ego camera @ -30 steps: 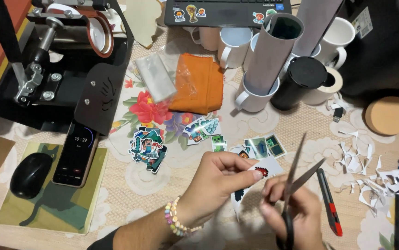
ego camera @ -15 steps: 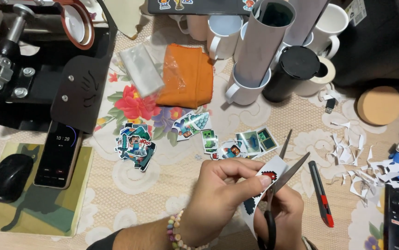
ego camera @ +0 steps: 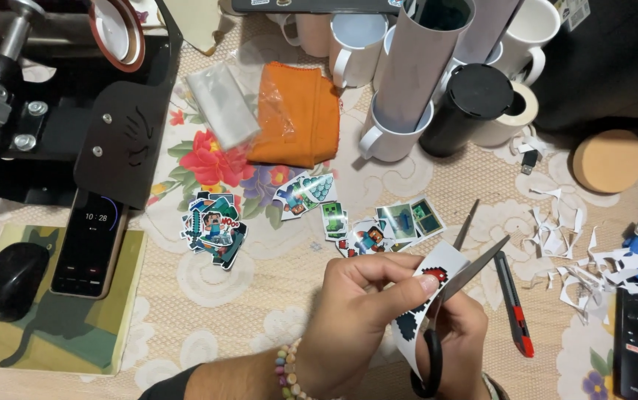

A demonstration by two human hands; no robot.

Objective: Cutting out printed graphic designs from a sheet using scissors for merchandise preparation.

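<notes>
Beige lace tablecloth point(ego camera: 259, 311) with a flower print covers the work surface, crowded along the upper edge of the frame.

Lower centre: my left hand point(ego camera: 356, 318) pinches a white sticker sheet printed with a red pixel heart and a dark pixel shape point(ego camera: 426, 296) between thumb and fingertips. My right hand point(ego camera: 456, 337), just behind it, is closed through the loops of the black-handled scissors point(ego camera: 467, 278); blades stand open, pointing to the upper right, with the sheet edge between them.

Risk, as I judge it: my left fingertips sit very near the blades, so a hasty close could nick them. The sheet bends where I hold it; if it twists, the cut may run into the print.

Finished pieces: colourful pixel-art sticker cut-outs point(ego camera: 363, 222) lie in a loose row at centre; a larger one point(ego camera: 214, 228) sits left of them. White paper trimmings point(ego camera: 578, 259) are scattered at right. A red and black utility knife point(ego camera: 513, 304) lies just right of my hands.

Packaging: a clear plastic bag point(ego camera: 222, 104) and an orange folded cloth in a clear wrapper point(ego camera: 296, 111) at upper centre. White mugs point(ego camera: 385, 133) and a black cylinder point(ego camera: 467, 107) stand to their right. A round cork coaster point(ego camera: 608, 161) lies far right.
</notes>
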